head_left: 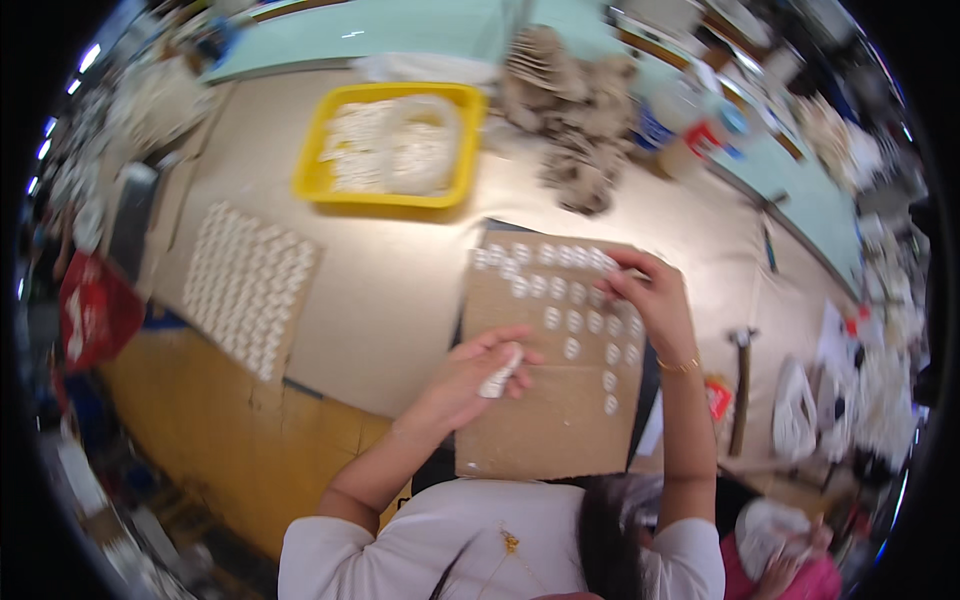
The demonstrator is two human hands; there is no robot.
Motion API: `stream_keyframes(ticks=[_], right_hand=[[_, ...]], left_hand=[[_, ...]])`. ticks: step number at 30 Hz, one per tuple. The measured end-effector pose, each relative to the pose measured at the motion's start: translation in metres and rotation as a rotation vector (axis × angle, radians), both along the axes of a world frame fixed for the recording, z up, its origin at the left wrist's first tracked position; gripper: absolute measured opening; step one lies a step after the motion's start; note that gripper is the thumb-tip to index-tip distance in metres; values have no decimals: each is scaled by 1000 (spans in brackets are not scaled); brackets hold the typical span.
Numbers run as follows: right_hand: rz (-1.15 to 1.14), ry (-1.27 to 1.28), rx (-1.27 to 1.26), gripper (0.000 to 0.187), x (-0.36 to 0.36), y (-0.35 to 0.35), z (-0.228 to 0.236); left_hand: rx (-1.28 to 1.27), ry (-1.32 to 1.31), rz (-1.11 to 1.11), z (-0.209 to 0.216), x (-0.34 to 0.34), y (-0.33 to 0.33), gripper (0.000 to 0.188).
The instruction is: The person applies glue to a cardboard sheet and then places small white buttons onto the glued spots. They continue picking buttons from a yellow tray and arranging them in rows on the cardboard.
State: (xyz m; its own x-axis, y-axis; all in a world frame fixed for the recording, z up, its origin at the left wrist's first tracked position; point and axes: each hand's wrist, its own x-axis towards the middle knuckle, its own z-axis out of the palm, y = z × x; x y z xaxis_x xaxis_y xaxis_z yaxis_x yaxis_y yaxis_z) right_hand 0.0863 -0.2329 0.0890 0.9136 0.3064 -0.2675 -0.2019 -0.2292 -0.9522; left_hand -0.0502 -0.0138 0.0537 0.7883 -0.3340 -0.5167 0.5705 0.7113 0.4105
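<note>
A brown cardboard sheet point(540, 420) lies in front of me, with rows of small white oval pieces point(558, 290) on its upper part and down its right side. My left hand point(470, 375) is over the sheet's left edge, fingers curled round a short stack of white pieces point(501, 372). At the upper right of the sheet, my right hand point(650, 295) has thumb and fingers bent together among the pieces. What it pinches, if anything, is too blurred to make out. The exact kind of the white pieces is not clear.
A second cardboard sheet covered with white pieces point(245, 285) lies at left. Behind stands a yellow tray point(400, 200) of loose white pieces. Brown ruffled material point(580, 110), bottles point(695, 140), and a hammer point(742, 385) are toward the right. Another person's hand point(785, 575) shows at lower right.
</note>
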Motion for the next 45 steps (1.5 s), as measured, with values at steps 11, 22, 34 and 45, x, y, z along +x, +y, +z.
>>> stream_keyframes(ticks=[11, 22, 34, 45], right_hand=[[-101, -16, -246, 18, 27, -27, -38], [-72, 145, 27, 22, 23, -24, -15], [-107, 130, -198, 22, 23, -19, -15], [-35, -54, -385, 17, 26, -17, -31]], left_hand=[[79, 12, -22, -1, 1, 0, 21], [72, 13, -7, -4, 3, 1, 18], [59, 10, -13, -3, 3, 2, 18], [61, 22, -4, -1, 4, 1, 16]])
